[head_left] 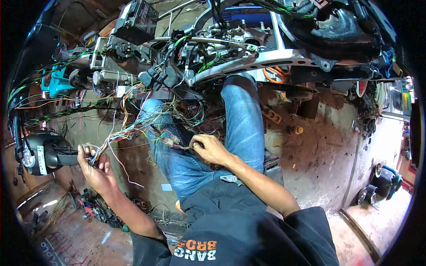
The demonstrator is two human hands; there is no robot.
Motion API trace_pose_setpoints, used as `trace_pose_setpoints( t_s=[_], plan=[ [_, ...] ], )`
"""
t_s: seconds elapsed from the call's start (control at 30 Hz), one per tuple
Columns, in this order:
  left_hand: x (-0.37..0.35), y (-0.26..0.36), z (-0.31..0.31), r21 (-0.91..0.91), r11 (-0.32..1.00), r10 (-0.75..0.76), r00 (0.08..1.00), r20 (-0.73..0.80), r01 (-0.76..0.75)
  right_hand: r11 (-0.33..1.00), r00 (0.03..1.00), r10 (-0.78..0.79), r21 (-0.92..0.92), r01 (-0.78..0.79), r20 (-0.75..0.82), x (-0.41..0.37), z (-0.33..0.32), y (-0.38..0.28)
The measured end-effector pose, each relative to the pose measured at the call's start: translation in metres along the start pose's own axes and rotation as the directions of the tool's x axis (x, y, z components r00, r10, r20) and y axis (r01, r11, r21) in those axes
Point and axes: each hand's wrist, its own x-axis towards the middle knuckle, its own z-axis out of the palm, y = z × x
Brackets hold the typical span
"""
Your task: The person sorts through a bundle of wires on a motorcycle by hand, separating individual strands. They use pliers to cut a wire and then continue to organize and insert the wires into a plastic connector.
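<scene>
At the left, my left hand (98, 170) pinches the end of a wire bundle, with a small dark connector (93, 162) between thumb and fingers. From there the multicoloured wiring harness (126, 132) runs up and right toward the motorcycle frame (262, 57). My right hand (212, 150) rests over my lap, its fingers curled on thin wires. Those wires lead to pale connectors (168, 141) lying on my thigh. The fingertips of that hand are partly hidden. A loose pink wire (122, 164) dangles beside my left hand.
A black battery (136, 21) and a radiator (119, 60) sit at the upper left. Near my left hand is a black headlight unit (42, 153). Loose cables and parts (100, 208) lie on the floor, lower left. A power strip (271, 114) lies right of my knee.
</scene>
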Motion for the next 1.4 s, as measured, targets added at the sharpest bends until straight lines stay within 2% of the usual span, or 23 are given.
trace_pose_setpoints(
  t_s=[0.2,0.3,0.47,0.57,0.7,0.73,0.77,0.83,1.03,1.17,1.3,1.37,1.4],
  plan=[
    [-0.015,0.003,0.015,0.034,0.999,-0.032,0.997,-0.064,0.034,0.998,0.993,0.052,-0.014,-0.053,-0.105,-0.001,-0.002,-0.005],
    [-0.015,0.001,0.009,-0.011,0.999,-0.053,0.998,0.031,0.053,0.994,0.985,0.109,-0.010,-0.112,-0.131,-0.002,-0.005,-0.012],
    [-0.020,-0.001,0.010,-0.032,0.996,-0.077,0.997,0.012,0.078,0.995,0.988,0.092,-0.031,-0.096,-0.127,-0.005,-0.008,-0.016],
    [-0.017,-0.004,0.004,-0.045,0.996,-0.071,0.995,0.071,0.074,0.998,0.993,0.042,-0.034,-0.046,-0.112,-0.006,-0.008,-0.022],
    [-0.016,-0.003,0.005,-0.060,0.995,-0.072,0.995,0.066,0.076,0.999,0.997,-0.041,-0.034,0.038,-0.068,-0.007,-0.004,-0.026],
    [-0.015,-0.004,0.005,-0.061,0.995,-0.072,0.995,0.069,0.076,0.998,1.000,-0.003,-0.057,0.002,-0.019,-0.006,-0.006,-0.030],
    [-0.014,-0.004,0.005,-0.062,0.995,-0.070,0.995,0.070,0.074,0.998,0.997,-0.039,-0.060,0.035,-0.061,-0.006,-0.001,-0.026],
    [-0.013,-0.004,0.005,-0.066,0.995,-0.067,0.995,0.074,0.072,0.997,0.997,-0.066,-0.045,0.065,-0.025,-0.004,-0.002,-0.028],
    [-0.014,-0.004,0.007,-0.070,0.994,-0.076,0.991,0.114,0.084,0.998,0.993,-0.055,-0.004,0.055,-0.109,-0.001,-0.002,-0.048],
    [-0.014,-0.006,0.005,-0.082,0.993,-0.078,0.991,0.105,0.087,0.991,0.970,-0.064,-0.132,0.033,-0.235,0.005,-0.001,-0.054],
    [-0.016,-0.008,0.007,-0.056,0.993,-0.098,0.992,0.082,0.103,0.995,0.960,0.012,-0.091,-0.039,-0.280,0.013,-0.014,-0.089],
    [-0.017,-0.012,0.004,-0.060,0.992,-0.105,0.990,0.094,0.111,0.998,0.955,-0.042,-0.055,0.027,-0.294,0.018,-0.019,-0.104],
    [-0.021,-0.010,0.013,-0.033,0.993,-0.116,0.992,0.040,0.117,0.997,0.950,-0.080,-0.037,0.072,-0.302,0.021,-0.022,-0.110]
  ],
)
